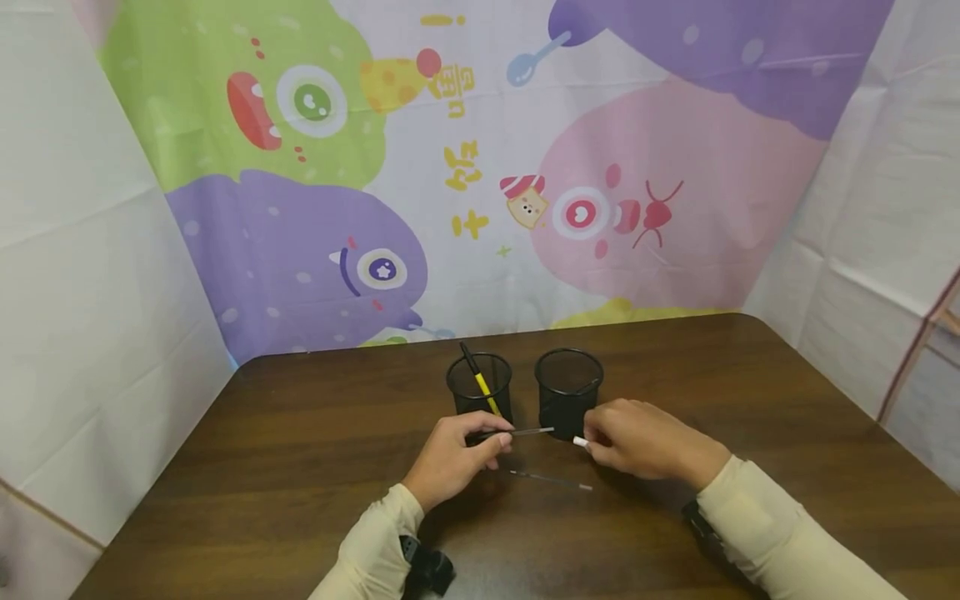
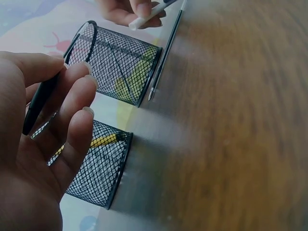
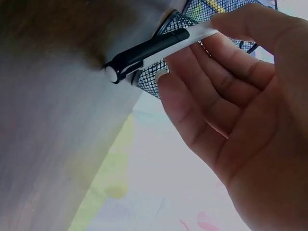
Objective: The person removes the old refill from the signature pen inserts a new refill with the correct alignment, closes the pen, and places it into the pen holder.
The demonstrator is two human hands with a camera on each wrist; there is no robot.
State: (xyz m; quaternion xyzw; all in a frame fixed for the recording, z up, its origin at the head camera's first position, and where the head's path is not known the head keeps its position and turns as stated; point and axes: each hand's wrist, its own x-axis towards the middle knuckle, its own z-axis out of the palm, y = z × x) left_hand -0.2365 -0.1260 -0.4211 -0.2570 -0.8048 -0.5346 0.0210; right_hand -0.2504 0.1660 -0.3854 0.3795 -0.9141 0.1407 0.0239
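My left hand [image 1: 457,454] pinches a black tapered pen barrel [image 2: 41,103] between thumb and fingers. From it a thin refill [image 1: 534,431] sticks out toward the right. My right hand [image 1: 637,437] holds a white pen barrel with a black clip [image 3: 163,49]; its white end [image 1: 581,442] points at the left hand. The two parts are apart, with a small gap between them. Another pen refill [image 1: 551,479], a slim tube with dark ink and a metal tip, lies on the table in front of the hands.
Behind the left hand stands a black mesh pen cup [image 1: 459,398] with a yellow and black pen [image 1: 482,382] leaning in it. A second mesh cup [image 1: 558,412] stands close behind the right hand, a thin dark stick inside. A cartoon-printed cloth [image 1: 480,275] hangs behind the brown table [image 1: 315,467].
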